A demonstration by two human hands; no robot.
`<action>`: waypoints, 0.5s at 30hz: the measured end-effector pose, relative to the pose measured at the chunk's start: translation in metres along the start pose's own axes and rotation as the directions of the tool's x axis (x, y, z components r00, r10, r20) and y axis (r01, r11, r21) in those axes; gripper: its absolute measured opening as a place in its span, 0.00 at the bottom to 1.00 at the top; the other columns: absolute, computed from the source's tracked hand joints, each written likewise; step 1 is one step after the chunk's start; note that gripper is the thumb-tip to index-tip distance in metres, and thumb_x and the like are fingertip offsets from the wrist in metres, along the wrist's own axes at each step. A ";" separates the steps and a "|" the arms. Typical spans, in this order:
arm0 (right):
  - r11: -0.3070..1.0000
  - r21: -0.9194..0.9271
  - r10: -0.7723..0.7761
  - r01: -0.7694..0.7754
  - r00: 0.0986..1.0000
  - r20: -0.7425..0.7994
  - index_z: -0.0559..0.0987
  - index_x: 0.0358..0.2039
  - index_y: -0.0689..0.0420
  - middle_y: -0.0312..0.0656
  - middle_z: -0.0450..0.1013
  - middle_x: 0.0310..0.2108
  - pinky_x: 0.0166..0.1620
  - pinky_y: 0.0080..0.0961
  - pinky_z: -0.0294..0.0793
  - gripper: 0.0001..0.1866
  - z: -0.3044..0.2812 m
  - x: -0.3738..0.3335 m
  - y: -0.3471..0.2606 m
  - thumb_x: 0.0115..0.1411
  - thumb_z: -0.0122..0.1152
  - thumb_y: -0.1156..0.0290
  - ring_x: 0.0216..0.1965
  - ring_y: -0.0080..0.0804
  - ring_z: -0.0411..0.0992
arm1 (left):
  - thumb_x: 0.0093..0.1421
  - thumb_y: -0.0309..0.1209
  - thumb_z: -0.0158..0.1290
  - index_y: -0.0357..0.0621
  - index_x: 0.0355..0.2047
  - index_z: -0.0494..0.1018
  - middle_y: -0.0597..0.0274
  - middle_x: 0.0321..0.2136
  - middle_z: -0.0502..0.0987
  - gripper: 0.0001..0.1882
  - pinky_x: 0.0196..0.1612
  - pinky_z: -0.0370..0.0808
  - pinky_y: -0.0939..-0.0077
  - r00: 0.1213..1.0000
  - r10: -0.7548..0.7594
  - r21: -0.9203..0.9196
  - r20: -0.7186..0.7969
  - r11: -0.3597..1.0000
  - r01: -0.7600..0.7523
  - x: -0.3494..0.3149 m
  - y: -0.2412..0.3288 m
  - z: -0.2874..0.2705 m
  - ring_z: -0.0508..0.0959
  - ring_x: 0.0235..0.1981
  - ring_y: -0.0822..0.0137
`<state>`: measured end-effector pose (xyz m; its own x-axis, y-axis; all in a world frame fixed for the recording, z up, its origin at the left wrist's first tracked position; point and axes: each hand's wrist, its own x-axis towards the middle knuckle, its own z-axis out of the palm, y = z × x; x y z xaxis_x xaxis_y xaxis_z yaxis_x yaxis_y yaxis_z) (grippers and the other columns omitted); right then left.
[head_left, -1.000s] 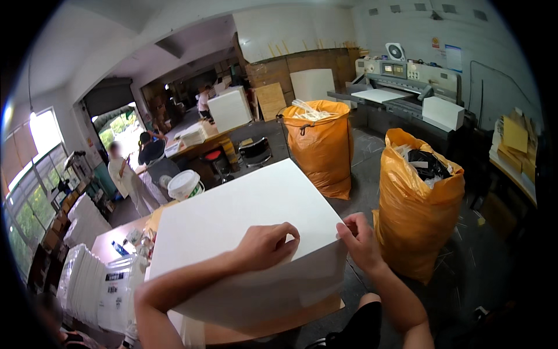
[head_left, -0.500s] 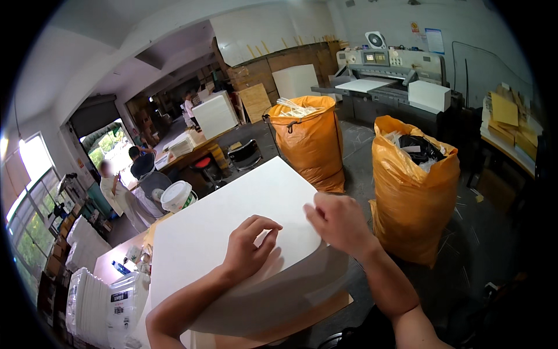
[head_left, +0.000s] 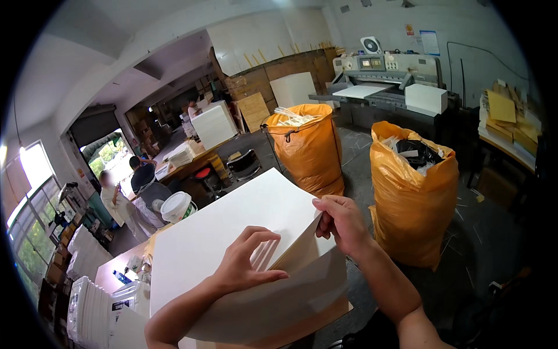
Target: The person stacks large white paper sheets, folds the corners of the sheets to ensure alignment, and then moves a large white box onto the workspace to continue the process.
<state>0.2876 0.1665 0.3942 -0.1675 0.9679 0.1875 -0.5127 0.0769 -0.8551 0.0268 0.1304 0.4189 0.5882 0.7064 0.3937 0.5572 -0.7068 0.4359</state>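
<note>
A tall stack of large white paper sheets [head_left: 215, 232] fills the space before me. My right hand [head_left: 343, 224] pinches the right corner of several upper sheets between thumb and fingers. That corner is raised, and a gap shows under it along the near edge. My left hand [head_left: 247, 262] lies over the near edge with thumb and fingers spread apart, nothing gripped between them. Whether its fingertips touch the top sheet I cannot tell. Under the stack, a brown board [head_left: 279, 337] sticks out at the near side.
Two orange sacks stand beyond and to the right, one with white strips [head_left: 314, 151], one with black plastic [head_left: 412, 192]. A white bucket [head_left: 177, 206] sits past the stack's left edge. Farther off are a cutting machine [head_left: 378, 75] and people [head_left: 119, 200]. Wrapped bundles [head_left: 87, 314] lie at left.
My right hand has closed on the sheets' corner and raised it, opening a gap in the stack. My left hand's fingers have spread from a near pinch. The view has shifted slightly.
</note>
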 end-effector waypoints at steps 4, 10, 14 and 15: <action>0.999 0.007 -0.033 0.033 0.999 0.012 0.72 0.18 0.52 0.34 0.69 0.16 0.19 0.18 0.62 0.19 -0.005 0.003 0.006 0.66 0.61 0.62 0.16 0.23 0.71 | 0.51 0.43 0.73 0.48 0.55 0.73 0.52 0.51 0.73 0.34 0.58 0.72 0.62 0.998 0.003 -0.057 0.060 0.998 0.001 0.001 0.000 -0.002 0.75 0.55 0.53; 0.990 -0.128 -0.054 0.056 0.998 0.022 0.69 0.17 0.51 0.36 0.69 0.15 0.17 0.23 0.65 0.22 -0.005 0.004 0.003 0.66 0.62 0.60 0.14 0.27 0.70 | 0.53 0.39 0.71 0.44 0.58 0.72 0.52 0.51 0.73 0.34 0.60 0.71 0.63 0.997 -0.026 -0.132 0.078 0.991 0.036 0.001 -0.002 -0.007 0.75 0.55 0.55; 0.993 0.113 0.021 -0.024 0.999 0.024 0.70 0.17 0.51 0.35 0.69 0.14 0.18 0.23 0.67 0.23 -0.005 0.001 -0.001 0.68 0.60 0.56 0.15 0.27 0.71 | 0.57 0.34 0.67 0.44 0.65 0.65 0.50 0.58 0.71 0.37 0.63 0.68 0.60 0.991 -0.101 -0.253 0.085 0.960 0.120 0.001 0.003 -0.009 0.72 0.61 0.56; 0.991 0.127 0.027 -0.031 0.999 0.032 0.70 0.17 0.52 0.35 0.69 0.15 0.19 0.22 0.68 0.24 -0.008 0.002 0.002 0.68 0.60 0.54 0.16 0.27 0.72 | 0.58 0.32 0.65 0.45 0.67 0.63 0.50 0.60 0.69 0.38 0.65 0.67 0.58 0.991 -0.116 -0.320 0.060 0.939 0.129 0.001 0.001 -0.005 0.70 0.63 0.56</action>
<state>0.2931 0.1700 0.3893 -0.2079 0.9616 0.1792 -0.6102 0.0156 -0.7921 0.0251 0.1301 0.4238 0.5539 0.7800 0.2914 0.4111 -0.5605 0.7189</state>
